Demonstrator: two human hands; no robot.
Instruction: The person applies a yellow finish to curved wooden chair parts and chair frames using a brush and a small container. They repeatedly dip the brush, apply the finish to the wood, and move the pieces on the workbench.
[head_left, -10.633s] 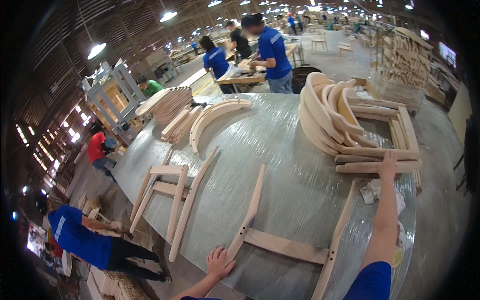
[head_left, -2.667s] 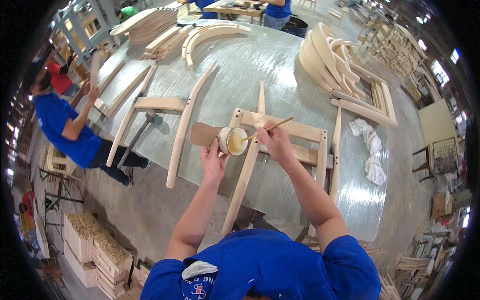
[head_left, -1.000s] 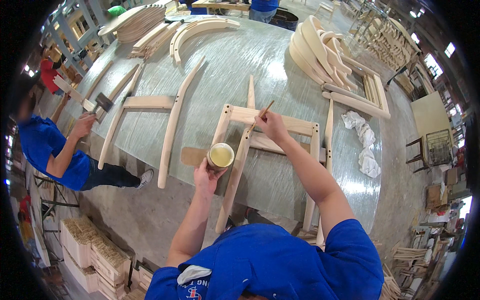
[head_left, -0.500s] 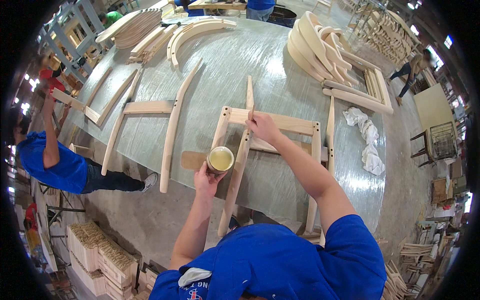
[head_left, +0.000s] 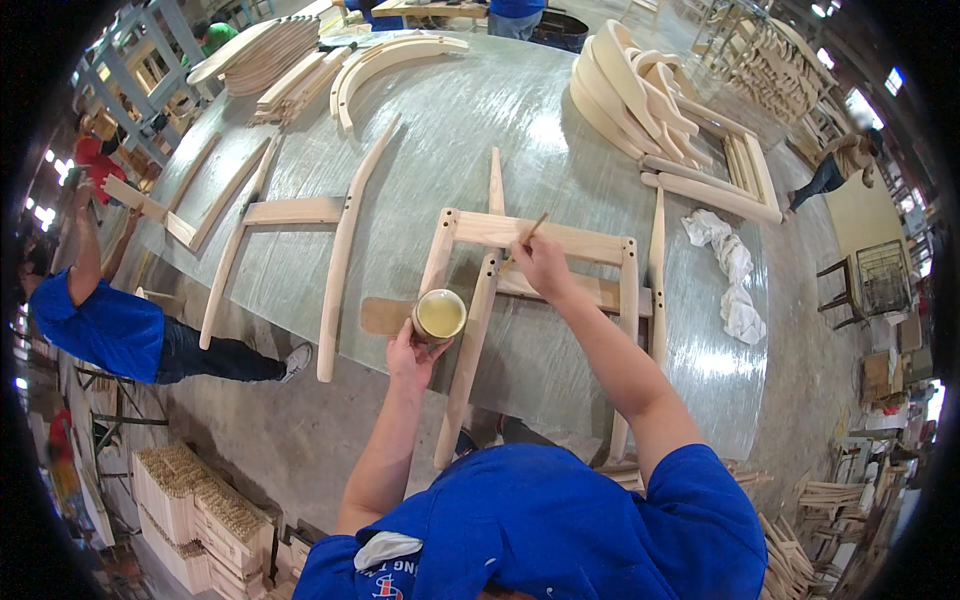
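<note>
My left hand (head_left: 407, 360) is wrapped round a small round cup (head_left: 440, 315) of pale yellow liquid, held upright near the table's front edge. My right hand (head_left: 543, 268) pinches a thin wooden stick (head_left: 537, 225), its lower end slanting toward a chair-leg joint. Below that hand lies a square wooden seat frame (head_left: 590, 240) with dark holes at its corners. It overlaps a pair of long chair legs joined by a crossbar; the left leg (head_left: 468, 375) runs past the cup and over the table's edge. Whether the stick's tip touches wood I cannot tell.
Another H-shaped leg assembly (head_left: 292, 212) lies to the left. Curved wooden parts (head_left: 635, 100) are stacked at the far right, above a crumpled white cloth (head_left: 735, 280). A flat brown piece (head_left: 383, 316) sits beside the cup. A co-worker in blue (head_left: 105, 325) stands at the left.
My right hand has moved right and slightly toward me from the leg's joint, and the stick now tilts up to the right. My left hand and the cup stay almost in place.
</note>
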